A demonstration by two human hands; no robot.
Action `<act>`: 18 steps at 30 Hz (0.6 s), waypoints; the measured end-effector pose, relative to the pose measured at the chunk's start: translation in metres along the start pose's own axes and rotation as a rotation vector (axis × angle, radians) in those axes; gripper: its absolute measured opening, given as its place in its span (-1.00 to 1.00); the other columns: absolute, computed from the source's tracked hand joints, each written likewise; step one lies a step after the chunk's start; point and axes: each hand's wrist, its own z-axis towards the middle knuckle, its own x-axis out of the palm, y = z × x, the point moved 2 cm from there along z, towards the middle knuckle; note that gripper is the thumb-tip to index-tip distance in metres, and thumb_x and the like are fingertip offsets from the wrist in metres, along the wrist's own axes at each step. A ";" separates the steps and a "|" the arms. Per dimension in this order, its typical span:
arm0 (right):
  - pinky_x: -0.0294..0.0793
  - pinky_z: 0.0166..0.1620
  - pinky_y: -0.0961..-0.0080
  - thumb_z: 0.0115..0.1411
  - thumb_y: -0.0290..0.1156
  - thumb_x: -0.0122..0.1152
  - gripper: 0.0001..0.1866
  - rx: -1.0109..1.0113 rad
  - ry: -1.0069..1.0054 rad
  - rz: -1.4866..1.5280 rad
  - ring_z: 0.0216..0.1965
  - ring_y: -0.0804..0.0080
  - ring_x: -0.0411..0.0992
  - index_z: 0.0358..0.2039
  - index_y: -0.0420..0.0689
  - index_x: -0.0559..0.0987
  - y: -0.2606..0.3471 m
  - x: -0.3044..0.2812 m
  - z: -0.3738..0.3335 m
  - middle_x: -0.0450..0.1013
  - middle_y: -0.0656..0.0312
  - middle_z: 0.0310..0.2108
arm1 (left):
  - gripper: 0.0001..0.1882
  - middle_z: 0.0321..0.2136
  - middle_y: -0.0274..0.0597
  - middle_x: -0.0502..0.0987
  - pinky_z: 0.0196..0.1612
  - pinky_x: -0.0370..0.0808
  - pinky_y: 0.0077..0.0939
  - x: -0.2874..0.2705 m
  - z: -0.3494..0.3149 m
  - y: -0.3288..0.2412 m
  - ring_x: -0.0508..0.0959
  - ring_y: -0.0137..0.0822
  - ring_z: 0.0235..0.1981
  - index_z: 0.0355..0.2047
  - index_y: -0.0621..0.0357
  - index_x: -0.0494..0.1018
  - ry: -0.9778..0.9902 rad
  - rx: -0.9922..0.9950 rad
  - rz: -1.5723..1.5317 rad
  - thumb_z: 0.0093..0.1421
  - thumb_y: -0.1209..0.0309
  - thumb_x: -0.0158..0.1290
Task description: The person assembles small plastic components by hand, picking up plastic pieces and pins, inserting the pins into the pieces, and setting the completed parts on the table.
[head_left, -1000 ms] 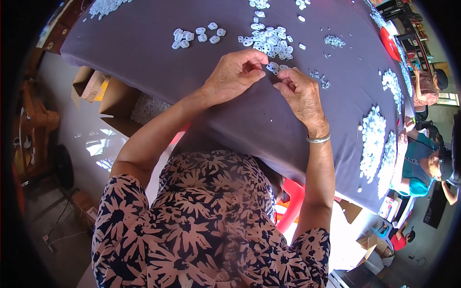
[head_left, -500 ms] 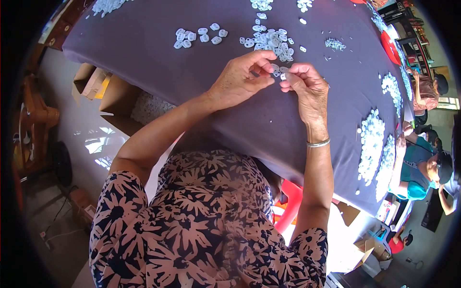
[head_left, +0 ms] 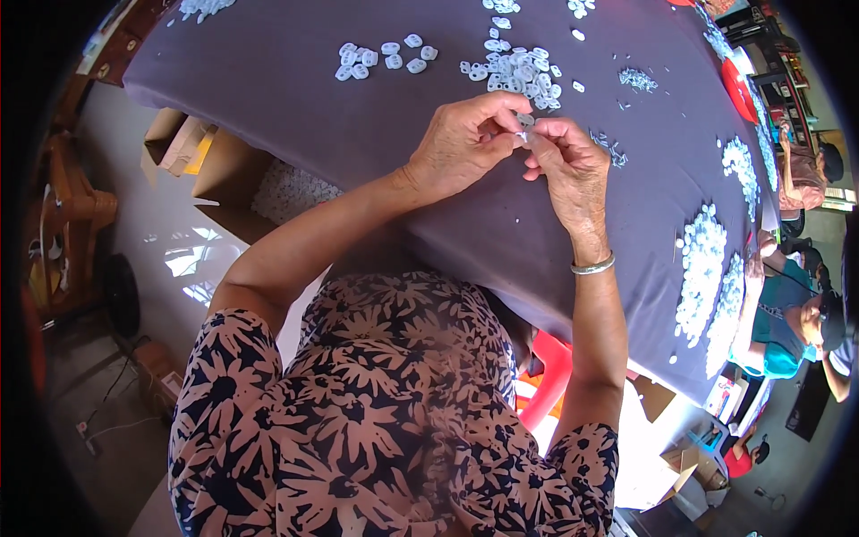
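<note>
My left hand (head_left: 461,148) and my right hand (head_left: 573,170) meet over the dark tablecloth, their fingertips almost touching. Pinched between them is a small white plastic piece (head_left: 524,135), mostly covered by the fingers. Thumb and forefinger of each hand are closed on it. Just beyond the fingertips lies a loose pile of small white oval plastic parts with holes (head_left: 528,73). Beside my right hand, partly behind it, is a scatter of tiny metal-looking pins (head_left: 611,149).
Several more oval parts (head_left: 393,61) lie to the left, and another pin pile (head_left: 638,80) at the back right. Heaps of white pieces (head_left: 701,268) line the right side. An open cardboard box (head_left: 234,183) stands below the table's left edge. Co-workers (head_left: 787,309) sit at far right.
My hands have drawn together, and the left fingertips have closed on the piece at the right fingers. The whole view has shifted slightly, uncovering the pins by my right hand.
</note>
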 end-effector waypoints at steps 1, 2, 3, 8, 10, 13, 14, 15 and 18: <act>0.50 -0.50 0.68 0.19 -0.57 0.07 -0.91 0.013 0.003 -0.008 -0.53 0.65 0.41 -0.32 -0.26 0.54 0.000 0.000 0.000 0.47 0.27 -0.46 | -0.71 -0.49 -0.32 0.53 -0.44 0.45 -0.72 0.000 0.000 -0.002 0.46 -0.63 -0.53 -0.14 0.21 0.41 -0.004 0.006 0.016 0.08 0.61 0.07; 0.50 -0.50 0.68 0.19 -0.57 0.07 -0.91 0.014 0.003 -0.007 -0.53 0.65 0.41 -0.32 -0.26 0.54 0.000 -0.001 0.000 0.47 0.27 -0.46 | -0.71 -0.49 -0.32 0.53 -0.44 0.45 -0.72 0.000 0.000 -0.003 0.46 -0.63 -0.53 -0.14 0.21 0.41 -0.004 0.005 0.016 0.08 0.61 0.07; 0.50 -0.51 0.68 0.19 -0.57 0.07 -0.91 0.027 0.022 -0.002 -0.54 0.66 0.40 -0.32 -0.27 0.54 0.000 -0.001 0.000 0.47 0.27 -0.46 | -0.71 -0.48 -0.31 0.53 -0.43 0.46 -0.71 0.000 0.000 -0.003 0.48 -0.62 -0.51 -0.14 0.22 0.40 0.004 -0.031 -0.031 0.09 0.60 0.07; 0.49 -0.52 0.68 0.20 -0.56 0.06 -0.90 0.043 0.063 0.021 -0.54 0.66 0.38 -0.33 -0.27 0.54 -0.003 0.002 0.000 0.47 0.26 -0.47 | -0.72 -0.48 -0.28 0.53 -0.38 0.49 -0.68 -0.001 0.000 -0.001 0.54 -0.57 -0.46 -0.12 0.23 0.39 0.004 -0.071 -0.142 0.12 0.58 0.07; 0.49 -0.52 0.67 0.20 -0.57 0.05 -0.90 0.039 0.048 0.028 -0.54 0.66 0.39 -0.33 -0.27 0.54 -0.003 0.002 -0.001 0.47 0.27 -0.47 | -0.71 -0.41 -0.30 0.50 -0.31 0.46 -0.67 -0.004 0.001 -0.003 0.53 -0.53 -0.36 -0.06 0.21 0.35 0.065 -0.154 -0.170 0.19 0.56 0.02; 0.44 -0.53 0.69 0.19 -0.54 0.09 -0.92 0.037 0.061 0.094 -0.55 0.67 0.36 -0.33 -0.26 0.54 -0.002 0.002 -0.001 0.45 0.29 -0.48 | -0.73 -0.41 -0.29 0.51 -0.34 0.45 -0.65 -0.006 0.001 -0.006 0.51 -0.51 -0.40 -0.08 0.20 0.37 0.081 -0.247 -0.262 0.19 0.50 0.04; 0.44 -0.53 0.69 0.19 -0.54 0.09 -0.92 0.034 0.059 0.092 -0.55 0.67 0.36 -0.33 -0.26 0.54 -0.003 -0.001 0.000 0.45 0.29 -0.48 | -0.73 -0.41 -0.29 0.51 -0.34 0.45 -0.65 -0.008 0.002 -0.005 0.51 -0.51 -0.40 -0.08 0.20 0.37 0.082 -0.244 -0.263 0.19 0.50 0.04; 0.41 -0.54 0.70 0.19 -0.52 0.12 -0.91 -0.010 0.091 0.083 -0.56 0.67 0.34 -0.31 -0.24 0.54 -0.005 -0.005 0.001 0.44 0.29 -0.47 | -0.73 -0.41 -0.29 0.52 -0.33 0.45 -0.63 -0.011 0.004 -0.004 0.51 -0.50 -0.40 -0.08 0.19 0.38 0.122 -0.260 -0.311 0.19 0.48 0.05; 0.34 -0.55 0.72 0.18 -0.47 0.15 -0.87 -0.034 0.140 0.146 -0.56 0.68 0.31 -0.27 -0.21 0.54 -0.002 -0.006 0.001 0.43 0.31 -0.44 | -0.70 -0.43 -0.27 0.52 -0.33 0.47 -0.59 -0.009 0.006 -0.005 0.51 -0.48 -0.42 -0.07 0.22 0.38 0.170 -0.317 -0.415 0.18 0.47 0.07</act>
